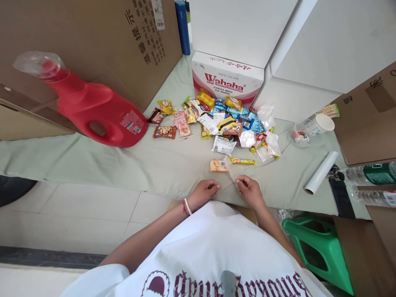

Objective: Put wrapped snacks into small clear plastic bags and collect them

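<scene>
The plastic bag [229,167], pinched in the right hand [248,191], slants lengthwise away and slightly leftward beside a small snack [218,166] on the pale green cloth [173,171], the left hand [202,193] curled, its hold unclear from here.

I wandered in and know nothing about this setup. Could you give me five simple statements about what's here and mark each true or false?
1. A Wahaha box stands behind the snack pile. True.

2. The beaded bracelet is on the right wrist. False: the bracelet is on the left wrist.

3. The red bottle is to the left of the snack pile. True.

4. Both hands are buried in the snack pile. False: the left hand and right hand are in front of it, at the near edge of the table.

5. The plastic stool at lower right is yellow. False: the stool is green.
</scene>
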### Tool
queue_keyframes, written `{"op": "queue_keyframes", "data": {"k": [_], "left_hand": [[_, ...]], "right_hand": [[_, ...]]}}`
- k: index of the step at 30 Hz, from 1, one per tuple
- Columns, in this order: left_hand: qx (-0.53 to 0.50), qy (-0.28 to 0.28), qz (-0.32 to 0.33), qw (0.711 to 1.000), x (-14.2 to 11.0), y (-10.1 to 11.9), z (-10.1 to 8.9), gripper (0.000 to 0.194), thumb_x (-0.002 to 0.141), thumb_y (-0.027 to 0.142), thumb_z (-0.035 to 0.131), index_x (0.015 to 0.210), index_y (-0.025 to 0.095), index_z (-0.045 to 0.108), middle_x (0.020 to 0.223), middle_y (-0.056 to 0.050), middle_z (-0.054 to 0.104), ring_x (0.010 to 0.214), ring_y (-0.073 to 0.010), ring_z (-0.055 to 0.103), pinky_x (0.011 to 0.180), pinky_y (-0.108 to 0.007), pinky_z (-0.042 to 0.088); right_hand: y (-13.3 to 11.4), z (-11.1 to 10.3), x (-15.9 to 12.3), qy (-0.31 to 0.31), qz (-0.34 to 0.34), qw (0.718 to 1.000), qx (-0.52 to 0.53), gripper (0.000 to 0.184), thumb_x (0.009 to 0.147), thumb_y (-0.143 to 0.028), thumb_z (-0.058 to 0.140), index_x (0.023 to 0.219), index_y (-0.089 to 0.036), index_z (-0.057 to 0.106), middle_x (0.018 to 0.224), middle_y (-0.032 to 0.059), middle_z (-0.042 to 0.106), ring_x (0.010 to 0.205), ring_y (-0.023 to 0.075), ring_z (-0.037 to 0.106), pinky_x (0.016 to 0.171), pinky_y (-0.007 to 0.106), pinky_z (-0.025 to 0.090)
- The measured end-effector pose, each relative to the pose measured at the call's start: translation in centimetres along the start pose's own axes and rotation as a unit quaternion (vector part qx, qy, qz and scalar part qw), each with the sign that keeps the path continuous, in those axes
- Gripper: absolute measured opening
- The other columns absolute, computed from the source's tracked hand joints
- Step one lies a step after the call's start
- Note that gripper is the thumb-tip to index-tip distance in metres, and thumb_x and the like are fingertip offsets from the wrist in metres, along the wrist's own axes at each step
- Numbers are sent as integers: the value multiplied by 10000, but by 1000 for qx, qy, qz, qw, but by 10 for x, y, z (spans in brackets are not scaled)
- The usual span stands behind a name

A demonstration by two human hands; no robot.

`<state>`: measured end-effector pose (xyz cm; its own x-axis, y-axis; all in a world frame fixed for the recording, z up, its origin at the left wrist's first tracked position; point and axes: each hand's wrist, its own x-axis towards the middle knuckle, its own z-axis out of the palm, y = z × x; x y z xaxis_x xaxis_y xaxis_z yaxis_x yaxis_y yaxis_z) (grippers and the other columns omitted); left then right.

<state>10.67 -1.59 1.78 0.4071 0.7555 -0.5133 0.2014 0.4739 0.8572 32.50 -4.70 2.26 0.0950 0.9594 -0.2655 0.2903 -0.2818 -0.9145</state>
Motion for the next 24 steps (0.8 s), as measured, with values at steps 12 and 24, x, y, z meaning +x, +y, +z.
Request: {"op": "queue_keyframes", "data": {"k": [12, 24], "left_hand": [[-70, -50, 77, 993, 23, 16, 11, 405, 712, 530, 786, 771, 158, 638, 635, 27, 573, 570, -102, 490, 585, -253, 406], [97, -51, 106, 988, -4, 34, -72, 386, 835, 565, 661, 760, 187, 649, 642, 18, 541, 608, -123, 446, 554, -225, 361]], "right_hand": [[-17, -15, -10, 5, 77, 981, 177, 414, 765, -601, 776, 808, -215, 631, 579, -59, 429, 512, 102, 324, 458, 237, 275], [-15, -78, -12, 31, 114, 959, 258, 446, 733, -538, 852, 846, -212, 569, 691, -44, 507, 506, 56, 257, 422, 180, 176]]}}
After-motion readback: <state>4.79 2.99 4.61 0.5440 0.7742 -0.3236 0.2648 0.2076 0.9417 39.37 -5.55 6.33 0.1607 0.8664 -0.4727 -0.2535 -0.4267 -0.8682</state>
